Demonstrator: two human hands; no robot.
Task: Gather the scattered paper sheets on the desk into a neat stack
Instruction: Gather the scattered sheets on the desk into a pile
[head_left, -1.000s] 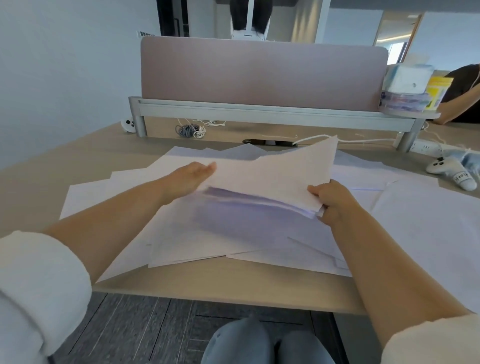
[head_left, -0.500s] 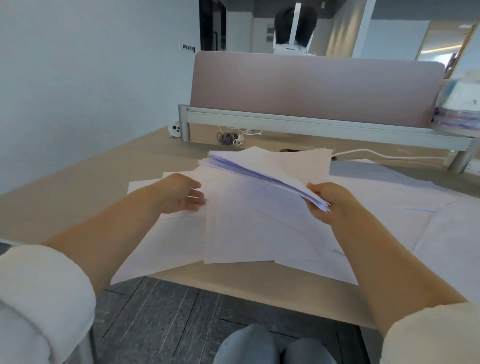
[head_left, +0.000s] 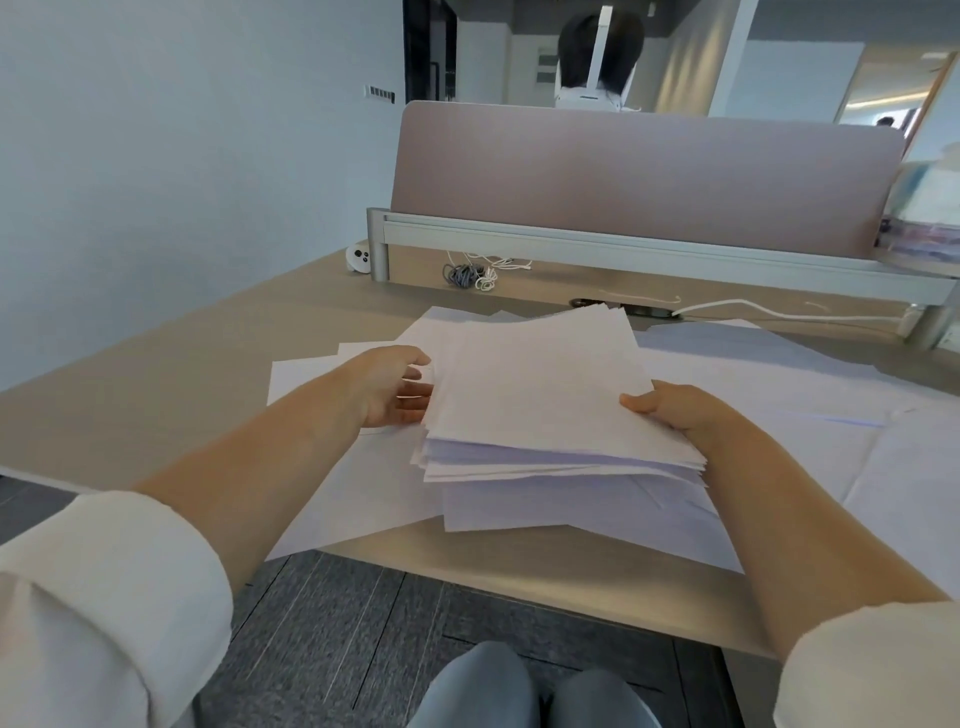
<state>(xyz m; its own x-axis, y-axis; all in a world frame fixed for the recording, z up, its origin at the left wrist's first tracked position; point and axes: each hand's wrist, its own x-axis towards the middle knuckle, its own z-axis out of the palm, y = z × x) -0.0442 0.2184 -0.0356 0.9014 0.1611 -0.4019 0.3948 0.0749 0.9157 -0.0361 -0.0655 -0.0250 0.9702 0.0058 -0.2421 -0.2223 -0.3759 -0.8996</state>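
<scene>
My right hand (head_left: 675, 410) grips right edge of thick white paper stack (head_left: 535, 395), thumb on top, my left hand (head_left: 395, 387) fingers relaxed against its left edge, stack over loose white paper sheets (head_left: 779, 384) on beige wooden desk (head_left: 156, 374)

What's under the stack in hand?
Loose sheets lie flat on the desk below the stack, spreading out left and right. The right hand grips its right edge; its fingers beneath are hidden, as is the desk under the sheets.
</scene>
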